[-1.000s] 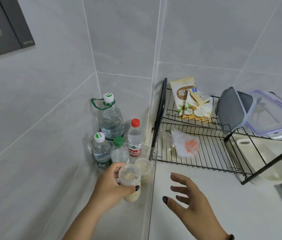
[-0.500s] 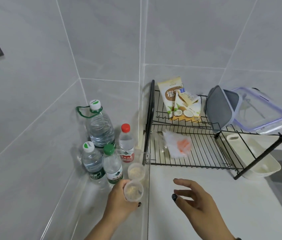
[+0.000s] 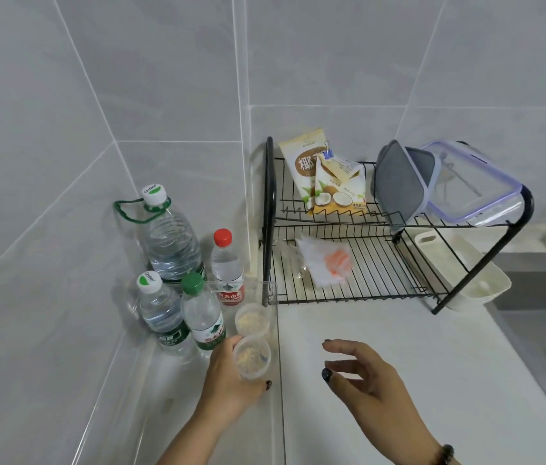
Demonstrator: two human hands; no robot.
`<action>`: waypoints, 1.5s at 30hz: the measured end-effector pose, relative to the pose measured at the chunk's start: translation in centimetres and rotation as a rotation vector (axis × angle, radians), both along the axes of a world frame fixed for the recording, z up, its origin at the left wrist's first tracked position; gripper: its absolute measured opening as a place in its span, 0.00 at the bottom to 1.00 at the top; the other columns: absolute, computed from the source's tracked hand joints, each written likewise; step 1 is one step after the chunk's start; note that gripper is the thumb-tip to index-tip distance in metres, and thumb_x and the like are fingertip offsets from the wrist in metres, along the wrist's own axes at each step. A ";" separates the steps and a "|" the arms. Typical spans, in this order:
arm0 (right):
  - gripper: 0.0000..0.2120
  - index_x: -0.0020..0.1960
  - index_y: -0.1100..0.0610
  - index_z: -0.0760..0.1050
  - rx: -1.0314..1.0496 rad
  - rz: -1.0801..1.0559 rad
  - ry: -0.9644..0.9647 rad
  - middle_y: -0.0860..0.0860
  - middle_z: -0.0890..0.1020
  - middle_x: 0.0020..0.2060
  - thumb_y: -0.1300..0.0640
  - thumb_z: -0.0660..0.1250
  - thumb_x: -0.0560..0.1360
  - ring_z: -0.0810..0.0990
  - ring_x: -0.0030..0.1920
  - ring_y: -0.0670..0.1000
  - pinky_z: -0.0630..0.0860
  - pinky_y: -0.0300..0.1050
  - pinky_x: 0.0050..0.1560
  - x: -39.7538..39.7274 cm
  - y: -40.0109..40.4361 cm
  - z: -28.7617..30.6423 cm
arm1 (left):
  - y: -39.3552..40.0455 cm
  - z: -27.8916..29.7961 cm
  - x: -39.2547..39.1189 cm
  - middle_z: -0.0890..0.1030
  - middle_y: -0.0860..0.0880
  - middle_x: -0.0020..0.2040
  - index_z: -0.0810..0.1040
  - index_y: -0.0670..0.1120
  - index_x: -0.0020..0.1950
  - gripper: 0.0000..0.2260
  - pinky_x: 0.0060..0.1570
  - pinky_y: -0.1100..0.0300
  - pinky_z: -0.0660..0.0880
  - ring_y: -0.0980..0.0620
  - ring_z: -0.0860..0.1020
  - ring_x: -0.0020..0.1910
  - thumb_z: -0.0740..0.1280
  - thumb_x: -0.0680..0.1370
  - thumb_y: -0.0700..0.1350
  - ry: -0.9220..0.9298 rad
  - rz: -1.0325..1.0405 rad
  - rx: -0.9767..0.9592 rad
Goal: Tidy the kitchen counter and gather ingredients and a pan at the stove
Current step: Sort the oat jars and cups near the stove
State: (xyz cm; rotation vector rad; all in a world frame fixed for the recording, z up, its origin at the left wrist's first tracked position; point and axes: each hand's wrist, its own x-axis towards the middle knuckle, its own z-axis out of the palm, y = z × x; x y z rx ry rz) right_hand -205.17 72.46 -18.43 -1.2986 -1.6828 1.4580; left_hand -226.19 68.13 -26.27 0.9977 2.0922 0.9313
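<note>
- While the left hand (image 3: 231,380) curls its fingers round a small clear plastic cup of beige crumbs (image 3: 251,359), that cup stands near the tabletop's (image 3: 382,347) back left corner, just in front of a second clear cup of beige crumbs (image 3: 253,320).
- Beside the cups, toward the left wall, stand four clear water bottles: a large one with a green carry loop (image 3: 171,243), a small white-capped one (image 3: 159,313), a green-capped one (image 3: 203,313) and a red-capped one (image 3: 226,266).
- Hovering over the white tabletop, the right hand (image 3: 365,380) has its fingers spread and loosely bent, holding nothing.
- At the back edge stands a black wire dish rack (image 3: 365,283): coconut-print snack bags (image 3: 328,176), a grey lid (image 3: 399,182) and a clear lidded food box (image 3: 472,186) sit on top, a crumpled clear bag with orange pieces (image 3: 328,260) below.
</note>
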 end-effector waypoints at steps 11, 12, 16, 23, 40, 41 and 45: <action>0.13 0.53 0.48 0.79 0.030 -0.085 0.077 0.44 0.80 0.56 0.64 0.69 0.74 0.81 0.51 0.41 0.78 0.36 0.47 5.6 -1.2 1.4 | -0.8 7.2 5.3 0.70 0.57 0.59 0.73 0.53 0.63 0.21 0.63 0.58 0.68 0.56 0.72 0.60 0.72 0.73 0.39 0.112 0.017 0.251; 0.13 0.53 0.49 0.79 0.033 -0.097 0.081 0.44 0.80 0.56 0.65 0.69 0.74 0.81 0.50 0.41 0.78 0.36 0.47 6.5 -1.5 1.5 | -0.6 7.9 6.3 0.70 0.60 0.58 0.73 0.54 0.62 0.20 0.63 0.59 0.69 0.58 0.72 0.59 0.71 0.73 0.40 0.128 -0.009 0.283; 0.13 0.52 0.48 0.79 0.059 -0.179 0.084 0.43 0.80 0.56 0.64 0.70 0.73 0.81 0.50 0.42 0.78 0.36 0.48 12.2 -3.2 2.0 | 0.1 10.0 12.6 0.73 0.65 0.56 0.74 0.59 0.55 0.17 0.55 0.73 0.66 0.68 0.72 0.57 0.70 0.74 0.39 0.085 -0.175 0.345; 0.13 0.52 0.48 0.79 0.077 -0.424 0.074 0.42 0.80 0.56 0.64 0.69 0.74 0.81 0.52 0.42 0.78 0.37 0.48 25.8 -7.0 2.6 | -0.3 10.6 26.8 0.77 0.64 0.54 0.75 0.59 0.54 0.13 0.55 0.72 0.71 0.72 0.73 0.55 0.70 0.75 0.42 0.016 -0.514 0.292; 0.12 0.53 0.45 0.78 0.056 -1.100 -0.020 0.41 0.81 0.52 0.60 0.69 0.75 0.80 0.47 0.37 0.74 0.28 0.41 53.4 -22.0 2.9 | -2.2 10.4 57.9 0.79 0.58 0.54 0.77 0.56 0.55 0.14 0.49 0.72 0.73 0.70 0.76 0.52 0.70 0.74 0.40 -0.174 -1.125 0.206; 0.12 0.53 0.45 0.78 0.060 -1.142 -0.025 0.40 0.81 0.52 0.60 0.69 0.75 0.80 0.48 0.37 0.73 0.27 0.41 54.4 -22.5 2.8 | -2.2 10.4 59.1 0.79 0.59 0.55 0.77 0.56 0.55 0.14 0.49 0.72 0.73 0.69 0.76 0.52 0.70 0.74 0.40 -0.181 -1.150 0.201; 0.12 0.52 0.44 0.78 0.047 -1.276 -0.031 0.38 0.81 0.51 0.59 0.70 0.74 0.80 0.48 0.37 0.72 0.26 0.41 57.8 -24.1 2.2 | -2.0 10.1 64.1 0.79 0.58 0.54 0.77 0.55 0.55 0.13 0.46 0.74 0.73 0.70 0.76 0.52 0.70 0.75 0.41 -0.192 -1.252 0.175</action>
